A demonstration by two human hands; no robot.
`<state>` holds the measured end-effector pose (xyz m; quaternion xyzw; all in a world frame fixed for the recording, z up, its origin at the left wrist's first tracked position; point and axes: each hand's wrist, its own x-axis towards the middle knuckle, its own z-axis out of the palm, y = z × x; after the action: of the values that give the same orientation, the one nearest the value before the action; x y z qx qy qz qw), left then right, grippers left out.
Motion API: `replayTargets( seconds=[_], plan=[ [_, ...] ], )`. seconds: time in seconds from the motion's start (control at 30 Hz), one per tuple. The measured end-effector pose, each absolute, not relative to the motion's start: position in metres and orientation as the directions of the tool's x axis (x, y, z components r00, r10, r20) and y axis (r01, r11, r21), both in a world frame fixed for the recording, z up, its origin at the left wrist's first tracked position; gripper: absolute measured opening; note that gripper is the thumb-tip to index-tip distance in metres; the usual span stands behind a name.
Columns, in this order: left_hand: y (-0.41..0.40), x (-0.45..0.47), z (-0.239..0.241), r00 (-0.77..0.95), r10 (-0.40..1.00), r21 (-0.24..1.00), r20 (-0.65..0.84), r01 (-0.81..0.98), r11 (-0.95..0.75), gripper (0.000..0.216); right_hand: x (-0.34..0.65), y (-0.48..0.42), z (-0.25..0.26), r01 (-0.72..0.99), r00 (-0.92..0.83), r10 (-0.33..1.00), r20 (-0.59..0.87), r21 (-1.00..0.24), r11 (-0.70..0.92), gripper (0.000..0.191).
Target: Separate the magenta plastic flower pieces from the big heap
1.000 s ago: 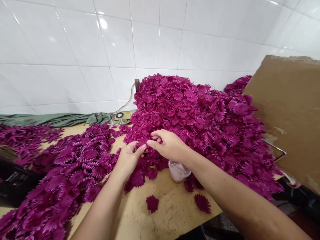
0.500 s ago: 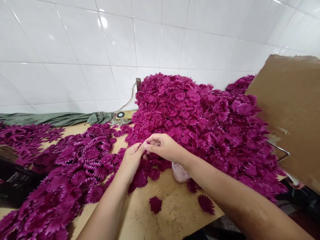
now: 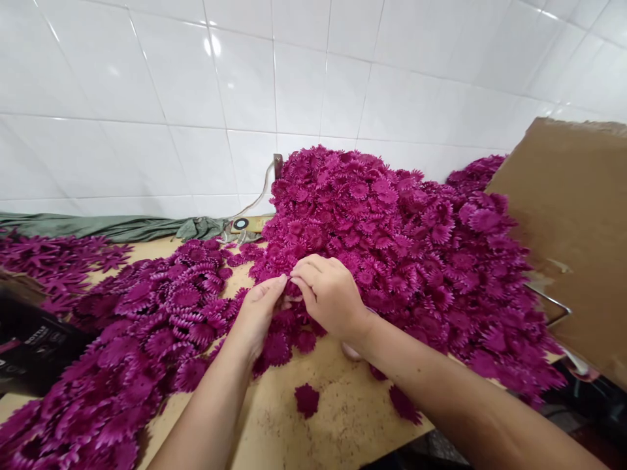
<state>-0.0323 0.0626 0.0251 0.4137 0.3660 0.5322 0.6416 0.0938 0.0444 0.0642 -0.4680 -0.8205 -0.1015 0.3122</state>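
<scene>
My left hand and my right hand meet in front of the magenta flower heap, thumbs and fingers pinched together. Whatever lies between the fingertips is too small and too covered to name. Beneath the hands are more flat, fringed magenta flower pieces. A small container shows only its lower edge below my right wrist. Closer to me, one loose dark magenta flower piece lies on the tan tabletop, and another flower piece sits partly under my right forearm.
A long pile of flower pieces spreads along the left, beside a black box. Star-shaped magenta pieces lie behind it. A cardboard panel stands at the right. Green cloth runs along the tiled wall.
My right hand has turned over more, its back now towards me and its fingertips drawn against the left ones. Its wrist now covers most of the small container. The view has shifted slightly.
</scene>
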Motion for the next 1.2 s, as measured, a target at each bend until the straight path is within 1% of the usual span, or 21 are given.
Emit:
replayTargets(
  seconds=[0.07, 0.17, 0.27, 0.37, 0.47, 0.53, 0.57, 0.6, 0.67, 0.73, 0.8, 0.87, 0.97, 1.07, 1.13, 1.2],
  plan=[
    [0.062, -0.032, 0.027, 0.146, 0.988, 0.909, -0.050, -0.404, 0.106, 0.030, 0.094, 0.045, 0.062, 0.845, -0.379, 0.654, 0.655, -0.044, 0.533, 0.022],
    [0.061, -0.031, 0.030, 0.109, 0.990, 0.896, -0.088, -0.426, 0.127, 0.029, 0.094, 0.047, 0.058, 0.818, -0.453, 0.519, 0.725, 0.107, 0.565, 0.023],
    [0.060, -0.028, 0.030, 0.046, 0.995, 0.898, -0.087, -0.430, 0.099, 0.028, 0.092, 0.048, 0.053, 0.758, -0.538, 0.412, 0.736, 0.208, 0.617, 0.029],
    [0.059, -0.025, 0.030, -0.021, 0.997, 0.901, -0.079, -0.430, 0.062, 0.029, 0.087, 0.047, 0.052, 0.714, -0.579, 0.385, 0.719, 0.220, 0.664, 0.031],
    [0.058, -0.025, 0.032, -0.031, 0.997, 0.882, -0.076, -0.469, 0.053, 0.026, 0.082, 0.045, 0.058, 0.681, -0.586, 0.380, 0.715, 0.181, 0.709, 0.029],
    [0.056, -0.028, 0.036, -0.003, 0.997, 0.858, -0.074, -0.510, 0.062, 0.024, 0.082, 0.044, 0.063, 0.682, -0.560, 0.415, 0.718, 0.115, 0.722, 0.026],
    [0.055, -0.030, 0.038, 0.028, 0.997, 0.846, -0.076, -0.528, 0.079, 0.023, 0.083, 0.045, 0.066, 0.696, -0.522, 0.451, 0.724, 0.056, 0.716, 0.024],
    [0.054, -0.032, 0.040, 0.072, 0.994, 0.834, -0.080, -0.542, 0.106, 0.023, 0.084, 0.046, 0.069, 0.714, -0.461, 0.499, 0.734, -0.027, 0.699, 0.022],
    [0.052, -0.036, 0.042, 0.187, 0.979, 0.813, -0.085, -0.554, 0.177, 0.024, 0.086, 0.051, 0.071, 0.724, -0.287, 0.607, 0.741, -0.246, 0.644, 0.017],
    [0.050, -0.039, 0.042, 0.285, 0.954, 0.797, -0.087, -0.555, 0.239, 0.024, 0.088, 0.056, 0.070, 0.663, -0.138, 0.710, 0.690, -0.469, 0.584, 0.013],
    [0.050, -0.039, 0.040, 0.327, 0.940, 0.787, -0.098, -0.552, 0.274, 0.022, 0.089, 0.060, 0.067, 0.584, -0.084, 0.789, 0.609, -0.611, 0.534, 0.010],
    [0.050, -0.038, 0.038, 0.326, 0.938, 0.783, -0.116, -0.551, 0.288, 0.021, 0.090, 0.061, 0.063, 0.536, -0.081, 0.834, 0.546, -0.681, 0.499, 0.008],
    [0.051, -0.037, 0.034, 0.298, 0.945, 0.793, -0.132, -0.541, 0.281, 0.023, 0.090, 0.059, 0.062, 0.489, -0.105, 0.884, 0.454, -0.751, 0.444, 0.005],
    [0.052, -0.037, 0.032, 0.260, 0.960, 0.814, -0.108, -0.532, 0.236, 0.026, 0.092, 0.054, 0.067, 0.449, -0.204, 0.923, 0.327, -0.806, 0.384, 0.011],
    [0.053, -0.037, 0.031, 0.247, 0.967, 0.834, -0.061, -0.519, 0.186, 0.027, 0.094, 0.051, 0.071, 0.456, -0.266, 0.922, 0.282, -0.806, 0.378, 0.014],
    [0.054, -0.037, 0.030, 0.241, 0.970, 0.867, -0.003, -0.482, 0.123, 0.030, 0.095, 0.050, 0.074, 0.505, -0.265, 0.913, 0.311, -0.762, 0.406, 0.016]
  ],
)
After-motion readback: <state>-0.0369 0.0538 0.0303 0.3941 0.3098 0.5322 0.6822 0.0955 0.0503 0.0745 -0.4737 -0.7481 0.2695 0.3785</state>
